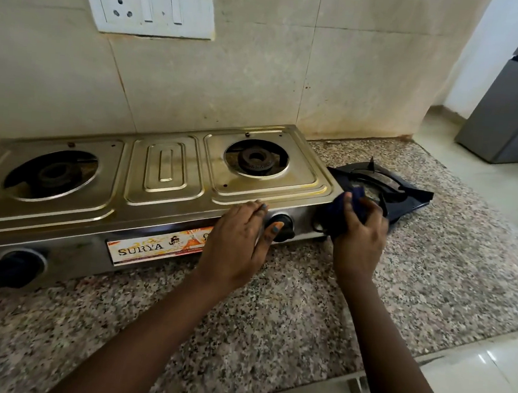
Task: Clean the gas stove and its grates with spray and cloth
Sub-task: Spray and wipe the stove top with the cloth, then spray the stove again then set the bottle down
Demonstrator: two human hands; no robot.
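A steel two-burner gas stove (pixel 166 170) stands on the granite counter, both burners bare with no grates on them. A dark grate (pixel 385 187) lies on the counter just right of the stove. My left hand (pixel 238 241) rests flat on the stove's front edge, with the thumb touching the right black knob (pixel 283 226). My right hand (pixel 360 235) grips a dark blue cloth (pixel 340 212) and holds it against the stove's front right corner. No spray bottle is in view.
The speckled granite counter (pixel 272 321) runs in front of and right of the stove, ending at an edge on the right. A tiled wall with a white switch plate (pixel 149 4) rises behind. A grey fridge (pixel 512 107) stands far right. A left knob (pixel 13 267) sticks out.
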